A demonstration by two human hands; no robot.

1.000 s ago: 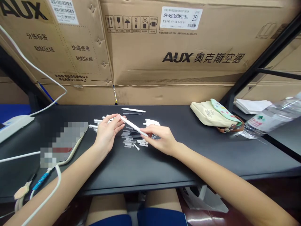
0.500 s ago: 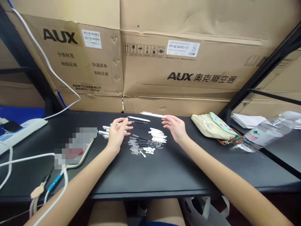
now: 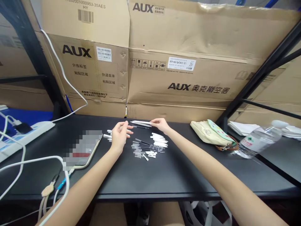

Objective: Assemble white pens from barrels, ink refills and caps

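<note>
Fingertips of the right hand (image 3: pixel 161 124) pinch a white pen (image 3: pixel 140 121) by one end, leaving most of its length free beside a second pen (image 3: pixel 145 125) near the tabletop's (image 3: pixel 169 179) back. The left hand (image 3: pixel 119 135) is loosely curled, contents unclear; refills (image 3: pixel 146 145) and barrels (image 3: pixel 161 144) lie grouped, apparently by kind.

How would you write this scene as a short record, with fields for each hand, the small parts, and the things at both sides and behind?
Right hand: holds a white pen by one end, close to a second pen
Left hand: fingers bent, near white rods; whether it holds anything is unclear
Small parts: thin refills, white tapered pieces, short white pieces
Surface: black table
Left side: phone, power strip
Right side: cream pouch, clear bottle
Behind: cardboard boxes marked AUX
</note>
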